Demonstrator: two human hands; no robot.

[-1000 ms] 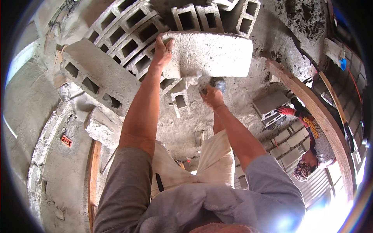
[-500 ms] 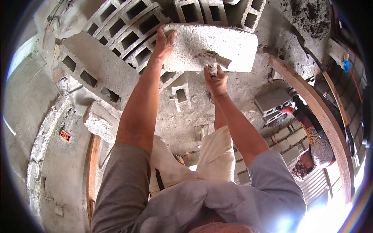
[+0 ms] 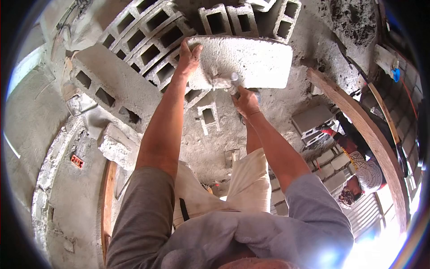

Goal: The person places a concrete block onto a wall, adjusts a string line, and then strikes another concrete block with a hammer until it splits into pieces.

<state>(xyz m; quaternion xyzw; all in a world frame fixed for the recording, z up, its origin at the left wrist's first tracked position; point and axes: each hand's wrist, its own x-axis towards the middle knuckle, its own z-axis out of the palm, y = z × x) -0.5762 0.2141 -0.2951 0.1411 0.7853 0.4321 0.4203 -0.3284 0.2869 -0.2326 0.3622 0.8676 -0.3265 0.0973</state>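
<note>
A pale concrete block (image 3: 251, 62) is held up in front of me, its broad, rough face toward me. My left hand (image 3: 190, 58) grips its upper left edge, thumb on the face. In my right hand (image 3: 246, 102) is the handle of a small trowel (image 3: 221, 82). The trowel's head is blurred and lies against or just over the block's lower left part; which of the two I cannot tell.
Hollow blocks (image 3: 150, 38) are stacked beyond my left hand, with a long block (image 3: 112, 85) beside them. A wooden beam (image 3: 354, 116) curves down the right. Behind it a co-worker (image 3: 365, 172) reaches with a gloved hand to another block (image 3: 313, 119).
Since half a second ago, the trowel and my right hand have moved from the block's middle toward its lower left. The block sits slightly lower in view. My left hand keeps its hold.
</note>
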